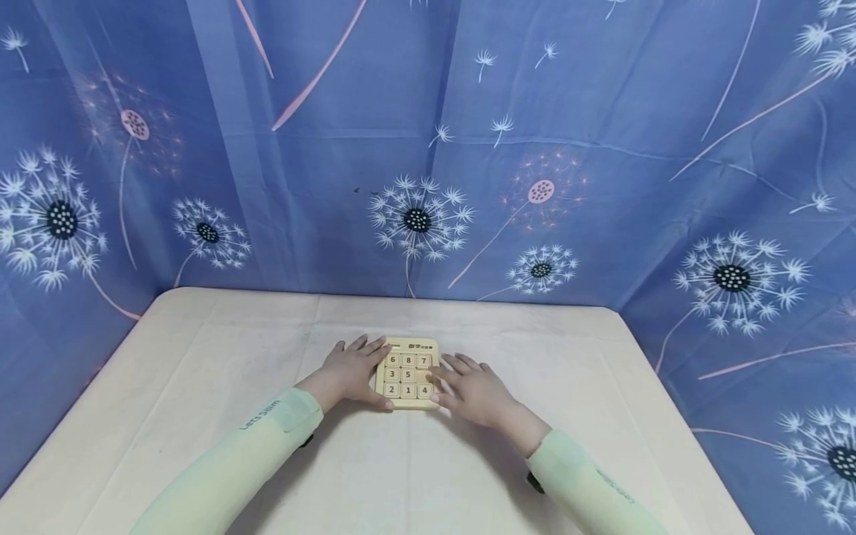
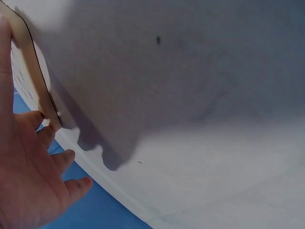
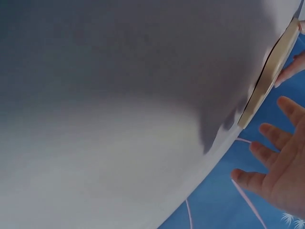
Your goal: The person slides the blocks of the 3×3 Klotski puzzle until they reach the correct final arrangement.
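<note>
A pale wooden number slide puzzle (image 1: 408,405) lies flat on the table. Its rows read 6, 8, 7, then 3, 5 and a gap at the right, then 2, 1, 4. My left hand (image 1: 350,371) holds the puzzle's left side, thumb at the near left corner and index finger at the far left one. On the opposite side, my right hand (image 1: 478,390) has a fingertip over the gap in the middle row and its thumb at the near right corner. Its other fingers spread out beyond the frame. In the left wrist view the puzzle's side (image 2: 40,81) shows beside the fingers.
A whitish cloth (image 1: 361,475) covers the table. Behind and at both sides hangs a blue curtain (image 1: 321,215) with dandelion prints, close to the table's far edge. Pale green sleeves (image 1: 230,461) cover both forearms.
</note>
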A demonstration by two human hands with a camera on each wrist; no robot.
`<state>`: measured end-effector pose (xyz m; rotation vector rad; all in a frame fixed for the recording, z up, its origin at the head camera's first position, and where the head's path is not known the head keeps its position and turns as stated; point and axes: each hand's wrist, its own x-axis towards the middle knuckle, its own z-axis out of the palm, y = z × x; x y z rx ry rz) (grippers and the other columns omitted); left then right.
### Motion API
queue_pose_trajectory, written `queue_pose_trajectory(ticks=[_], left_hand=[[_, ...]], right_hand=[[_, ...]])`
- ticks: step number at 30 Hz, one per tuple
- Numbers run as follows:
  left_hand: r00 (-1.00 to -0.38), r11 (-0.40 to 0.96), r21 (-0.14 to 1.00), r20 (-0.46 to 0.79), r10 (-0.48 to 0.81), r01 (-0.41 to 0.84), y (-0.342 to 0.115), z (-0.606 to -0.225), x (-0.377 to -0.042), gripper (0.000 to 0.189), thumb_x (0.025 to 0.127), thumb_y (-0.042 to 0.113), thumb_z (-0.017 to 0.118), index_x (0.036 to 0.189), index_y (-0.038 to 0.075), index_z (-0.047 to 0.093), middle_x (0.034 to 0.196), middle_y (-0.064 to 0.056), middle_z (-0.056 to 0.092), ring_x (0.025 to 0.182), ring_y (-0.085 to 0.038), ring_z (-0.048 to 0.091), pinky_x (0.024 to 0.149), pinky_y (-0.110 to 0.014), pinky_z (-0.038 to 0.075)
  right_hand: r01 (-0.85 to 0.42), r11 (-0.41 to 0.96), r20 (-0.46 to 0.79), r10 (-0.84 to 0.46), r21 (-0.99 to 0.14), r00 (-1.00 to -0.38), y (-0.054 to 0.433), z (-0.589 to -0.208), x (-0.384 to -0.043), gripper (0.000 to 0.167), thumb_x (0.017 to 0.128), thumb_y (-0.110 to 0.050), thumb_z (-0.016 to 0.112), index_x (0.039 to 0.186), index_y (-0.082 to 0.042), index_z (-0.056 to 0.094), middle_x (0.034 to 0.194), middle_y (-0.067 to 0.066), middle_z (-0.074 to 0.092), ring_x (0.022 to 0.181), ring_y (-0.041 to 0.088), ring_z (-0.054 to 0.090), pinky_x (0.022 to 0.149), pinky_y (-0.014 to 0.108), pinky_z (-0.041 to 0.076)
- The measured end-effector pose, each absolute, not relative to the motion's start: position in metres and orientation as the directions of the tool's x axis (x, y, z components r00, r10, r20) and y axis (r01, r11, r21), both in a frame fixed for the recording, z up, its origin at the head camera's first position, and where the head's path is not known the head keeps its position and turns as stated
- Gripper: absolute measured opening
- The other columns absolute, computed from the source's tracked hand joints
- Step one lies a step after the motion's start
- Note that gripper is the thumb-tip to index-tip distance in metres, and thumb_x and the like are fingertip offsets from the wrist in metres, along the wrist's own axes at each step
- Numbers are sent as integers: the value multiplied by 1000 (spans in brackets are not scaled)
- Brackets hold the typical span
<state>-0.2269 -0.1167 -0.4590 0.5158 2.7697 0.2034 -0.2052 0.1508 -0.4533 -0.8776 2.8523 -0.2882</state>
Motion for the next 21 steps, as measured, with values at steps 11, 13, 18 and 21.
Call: queue_pose_trajectory(ticks=[11,13,18,21], left_hand=[[-885,925,201,-283,370,322,-116,-457,-226,115,74,72,78,163,19,30,173,-1,22,160,-37,20,128,-65,22],[-886,926,202,-283,368,320,-116,-457,-226,115,73,72,78,163,19,30,173,-1,22,160,-36,20,128,-65,21],[-886,925,203,-281,369,321,-116,-458,-226,115,73,72,78,163,19,30,173,-1,23,160,-37,20,128,-65,22],[-886,925,200,-281,370,323,-116,-458,-227,115,73,72,78,163,18,31,173,-1,23,160,-37,21,128,-65,22]], right_hand=[[-554,798,-63,-582,-237,-811,155,-455,-190,58,102,-51,54,150,-19,54,161,18,44,148,47,41,112,75,39],[-557,794,-62,-586,-244,-808,156,-456,-188,58,102,-51,54,149,-19,54,161,18,44,148,47,41,111,76,39],[-561,790,-70,-592,-247,-803,156,-455,-182,58,102,-52,53,149,-18,54,161,18,44,148,47,41,112,76,38],[-562,790,-74,-593,-247,-802,157,-455,-178,58,102,-53,52,149,-19,54,161,18,44,148,47,41,112,77,37]])
